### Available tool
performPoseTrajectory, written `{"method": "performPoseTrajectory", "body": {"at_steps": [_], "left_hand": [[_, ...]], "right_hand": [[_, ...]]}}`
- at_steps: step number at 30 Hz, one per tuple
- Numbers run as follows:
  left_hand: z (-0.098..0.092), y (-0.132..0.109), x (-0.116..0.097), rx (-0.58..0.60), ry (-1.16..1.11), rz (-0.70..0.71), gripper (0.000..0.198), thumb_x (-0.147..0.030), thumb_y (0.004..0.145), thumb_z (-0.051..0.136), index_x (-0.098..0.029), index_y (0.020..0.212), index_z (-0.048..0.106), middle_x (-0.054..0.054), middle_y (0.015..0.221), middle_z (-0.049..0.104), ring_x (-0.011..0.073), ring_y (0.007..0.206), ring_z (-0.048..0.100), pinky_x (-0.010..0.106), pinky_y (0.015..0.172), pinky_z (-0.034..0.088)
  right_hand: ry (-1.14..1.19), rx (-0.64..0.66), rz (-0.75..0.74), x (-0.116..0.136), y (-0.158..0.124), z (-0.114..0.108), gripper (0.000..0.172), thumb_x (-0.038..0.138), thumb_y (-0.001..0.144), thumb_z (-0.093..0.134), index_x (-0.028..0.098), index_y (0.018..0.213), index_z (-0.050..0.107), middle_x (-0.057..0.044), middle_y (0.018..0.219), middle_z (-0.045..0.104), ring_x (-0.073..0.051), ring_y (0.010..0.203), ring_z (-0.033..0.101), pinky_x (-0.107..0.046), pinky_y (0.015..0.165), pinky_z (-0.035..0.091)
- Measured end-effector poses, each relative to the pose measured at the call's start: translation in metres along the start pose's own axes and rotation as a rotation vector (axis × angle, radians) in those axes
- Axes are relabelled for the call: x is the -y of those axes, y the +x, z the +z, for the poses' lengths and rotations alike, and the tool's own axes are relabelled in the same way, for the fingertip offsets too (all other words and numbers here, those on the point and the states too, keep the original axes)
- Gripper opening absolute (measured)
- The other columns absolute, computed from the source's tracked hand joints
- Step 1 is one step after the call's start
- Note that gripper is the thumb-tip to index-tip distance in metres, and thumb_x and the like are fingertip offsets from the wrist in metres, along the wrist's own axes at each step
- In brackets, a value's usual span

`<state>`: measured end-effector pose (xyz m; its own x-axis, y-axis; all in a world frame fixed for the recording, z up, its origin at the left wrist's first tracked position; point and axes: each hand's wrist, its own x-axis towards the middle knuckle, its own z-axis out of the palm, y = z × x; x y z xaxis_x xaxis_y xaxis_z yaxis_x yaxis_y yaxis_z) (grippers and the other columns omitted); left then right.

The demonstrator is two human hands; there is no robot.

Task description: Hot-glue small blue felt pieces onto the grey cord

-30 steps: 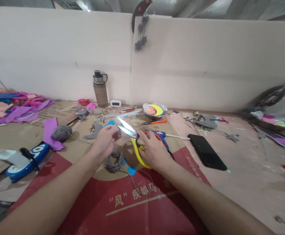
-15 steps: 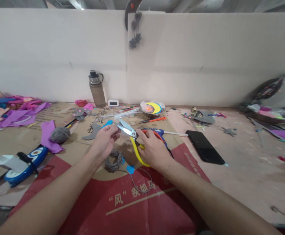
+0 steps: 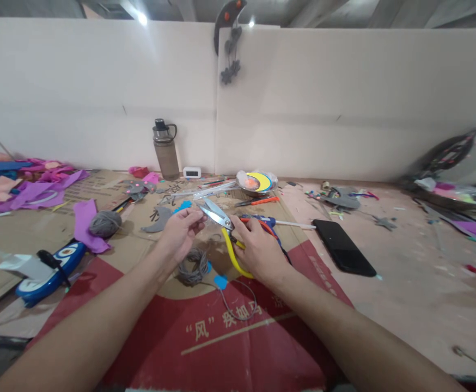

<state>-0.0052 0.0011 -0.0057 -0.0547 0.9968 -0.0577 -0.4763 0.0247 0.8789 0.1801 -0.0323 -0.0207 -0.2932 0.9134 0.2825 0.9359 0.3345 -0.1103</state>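
Hands, head view: our left hand [image 3: 177, 234] is bent, thumb and fingertips close together, and we cannot tell whether something thin is pinched there; our right hand [image 3: 259, 247] curls its fingers round the handles of the scissors [image 3: 218, 218].
Blades: they stand parted in a narrow V, in the gap between our two hands.
Long axis: it slants from our right hand's grip leftward and away from us, so the tips point at our left fingertips; we take this as the relation that counts.
Nearer hand: our right, which has the scissors in its grasp; our left fingertips sit just beside the blade tips, touching or not we cannot tell.
Scissors' place: above the printed cardboard [image 3: 254, 359], right of our left hand, ahead and left of our right.
Grey yarn coil [image 3: 189, 275]: lies on our side of the blades, between our hands, with blue scraps [image 3: 220, 282] beside it.
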Motion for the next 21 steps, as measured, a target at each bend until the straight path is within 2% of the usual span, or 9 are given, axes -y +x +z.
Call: {"method": "performPoseTrajectory", "body": {"at_steps": [5,11,21], "left_hand": [[-0.002,0.002,0.002,-0.004,-0.043,-0.016,0.017,-0.017,0.058,0.078,-0.012,0.065,0.064,0.002,0.064,0.062,0.0089,0.061,0.056,0.020,0.062,0.046],[-0.007,0.005,0.002,0.012,-0.061,-0.029,0.013,-0.014,0.062,0.077,-0.011,0.066,0.065,0.003,0.064,0.063,0.0087,0.060,0.058,0.020,0.063,0.048],[-0.012,0.011,0.003,0.039,-0.079,-0.048,0.007,-0.009,0.068,0.074,-0.010,0.067,0.067,0.005,0.065,0.066,0.0093,0.061,0.062,0.019,0.061,0.052]], "right_hand": [[-0.007,0.020,0.005,0.000,-0.001,-0.003,0.055,0.034,0.090,0.046,0.026,0.143,0.038,-0.012,0.114,0.055,-0.023,0.091,0.060,-0.028,0.065,0.046],[-0.035,0.003,-0.004,0.001,-0.001,-0.004,0.053,0.034,0.089,0.047,0.026,0.141,0.041,-0.011,0.110,0.056,-0.021,0.086,0.061,-0.026,0.060,0.042],[-0.116,-0.022,-0.038,-0.002,-0.001,-0.002,0.055,0.034,0.092,0.045,0.026,0.145,0.037,-0.011,0.108,0.060,-0.022,0.084,0.063,-0.028,0.060,0.042]]}}
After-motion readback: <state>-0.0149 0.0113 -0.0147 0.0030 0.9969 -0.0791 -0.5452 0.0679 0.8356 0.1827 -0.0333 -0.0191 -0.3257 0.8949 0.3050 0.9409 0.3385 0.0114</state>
